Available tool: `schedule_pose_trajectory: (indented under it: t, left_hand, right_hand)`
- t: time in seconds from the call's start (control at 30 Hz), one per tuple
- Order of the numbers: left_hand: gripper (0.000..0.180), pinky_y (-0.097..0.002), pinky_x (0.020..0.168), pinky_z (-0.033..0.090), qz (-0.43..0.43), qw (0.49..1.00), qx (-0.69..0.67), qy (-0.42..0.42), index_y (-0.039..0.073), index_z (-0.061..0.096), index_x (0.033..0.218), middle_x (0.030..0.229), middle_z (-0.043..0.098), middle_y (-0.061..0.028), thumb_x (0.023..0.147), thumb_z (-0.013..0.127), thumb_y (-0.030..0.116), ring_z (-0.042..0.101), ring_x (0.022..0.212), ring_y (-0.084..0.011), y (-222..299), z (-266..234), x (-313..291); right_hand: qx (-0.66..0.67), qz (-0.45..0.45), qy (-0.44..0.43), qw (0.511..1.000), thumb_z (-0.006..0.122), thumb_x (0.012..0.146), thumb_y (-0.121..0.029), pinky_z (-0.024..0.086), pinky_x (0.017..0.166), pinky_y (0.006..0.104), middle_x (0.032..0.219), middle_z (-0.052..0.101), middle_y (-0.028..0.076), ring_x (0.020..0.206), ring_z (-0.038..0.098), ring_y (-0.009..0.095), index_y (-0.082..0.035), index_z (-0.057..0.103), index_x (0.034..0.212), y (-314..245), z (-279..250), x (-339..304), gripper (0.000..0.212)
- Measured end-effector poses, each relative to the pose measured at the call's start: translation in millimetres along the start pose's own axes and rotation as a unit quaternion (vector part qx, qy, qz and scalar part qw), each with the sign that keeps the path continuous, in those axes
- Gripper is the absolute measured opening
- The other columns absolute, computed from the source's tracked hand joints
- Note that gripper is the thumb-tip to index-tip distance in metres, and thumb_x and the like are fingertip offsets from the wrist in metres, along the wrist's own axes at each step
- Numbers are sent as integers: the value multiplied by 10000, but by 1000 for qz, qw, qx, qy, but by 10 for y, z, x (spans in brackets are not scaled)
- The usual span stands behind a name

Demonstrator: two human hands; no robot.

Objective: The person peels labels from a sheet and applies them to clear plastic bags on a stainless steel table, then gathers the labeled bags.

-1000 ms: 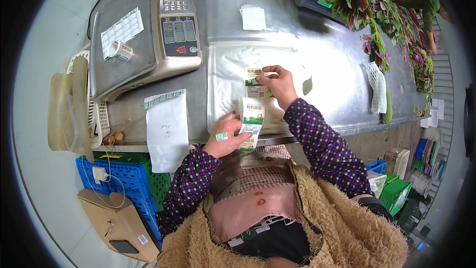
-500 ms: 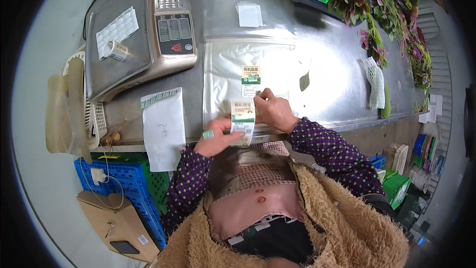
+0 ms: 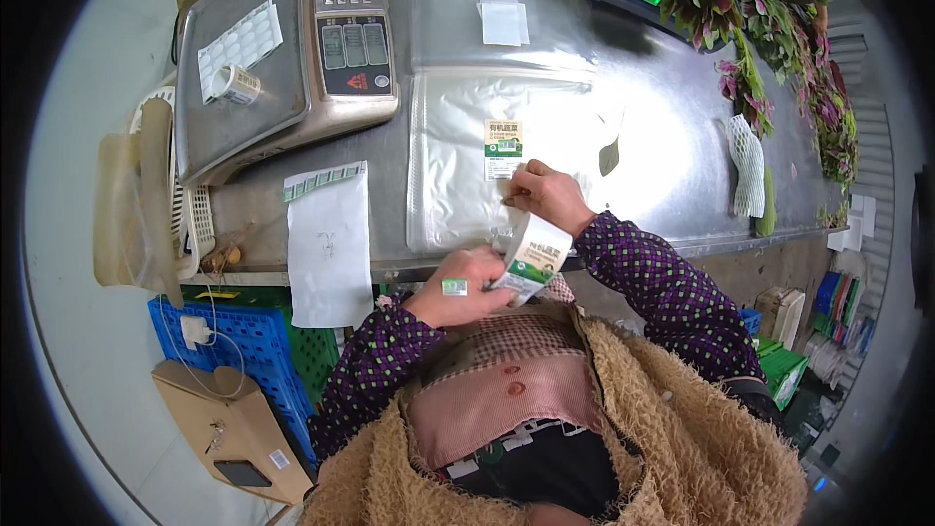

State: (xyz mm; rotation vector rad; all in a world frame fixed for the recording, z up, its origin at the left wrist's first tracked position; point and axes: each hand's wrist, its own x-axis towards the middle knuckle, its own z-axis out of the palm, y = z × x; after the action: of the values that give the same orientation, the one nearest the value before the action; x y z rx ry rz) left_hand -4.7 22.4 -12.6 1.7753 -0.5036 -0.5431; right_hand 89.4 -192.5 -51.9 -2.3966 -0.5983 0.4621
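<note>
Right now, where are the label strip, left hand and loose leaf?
Label strip (image 3: 538,261): head view, on its printed face.
Left hand (image 3: 473,289): head view, on its back.
Loose leaf (image 3: 609,158): head view, mid-blade.

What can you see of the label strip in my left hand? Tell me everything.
The label strip looks like thin, smooth paper, with a cream section, dark print, a green band and white areas. It is bent, with a white curved part along its upper left, and it tilts so that its upper end leans right. The left hand grips it at its lower left. In this view it lies across the metal table's near edge, just below the right hand; whether they touch is unclear.
</note>
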Motion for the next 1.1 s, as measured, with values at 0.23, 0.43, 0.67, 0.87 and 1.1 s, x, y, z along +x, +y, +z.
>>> schedule_pose_trajectory:
  t: [0.23,0.43,0.67,0.87,1.1]
  left_hand:
    - [204,-397,776,508,-9,999,-32,-10,22,703,935,885,657,-177,780,686,153,624,839,-330,26,23,-13]
    - [193,-392,772,508,-23,999,-26,19,17,699,911,866,665,-165,772,693,151,624,855,-319,12,-39,15]
    - [236,-378,834,515,-30,999,-44,9,35,719,984,976,670,-179,778,698,148,634,931,-316,3,18,-8]
    - [246,-380,855,511,-59,997,-52,21,43,724,987,993,661,-167,768,708,154,631,950,-311,-35,57,-7]
    - [243,-374,848,511,-55,998,-24,23,39,725,980,1045,636,-162,768,719,157,622,971,-301,-86,80,-38]
  right_hand:
    - [-12,-23,-2,1000,794,743,-221,535,652,371,908,600,83,738,650,277,-65,627,874,-24,-11,9,263]
    - [-45,-4,5,999,746,779,-229,537,653,404,958,608,79,760,650,311,-97,604,846,14,-1,28,206]
    - [-31,-36,-8,999,785,748,-192,557,672,365,946,616,80,762,669,271,-76,659,926,44,10,22,247]
    - [-24,-48,15,998,758,779,-179,549,664,392,939,618,84,745,661,289,-79,622,879,87,-4,51,196]
    - [-79,-21,-22,996,732,752,-206,540,667,405,998,620,74,764,657,302,-116,622,849,3,-45,38,172]
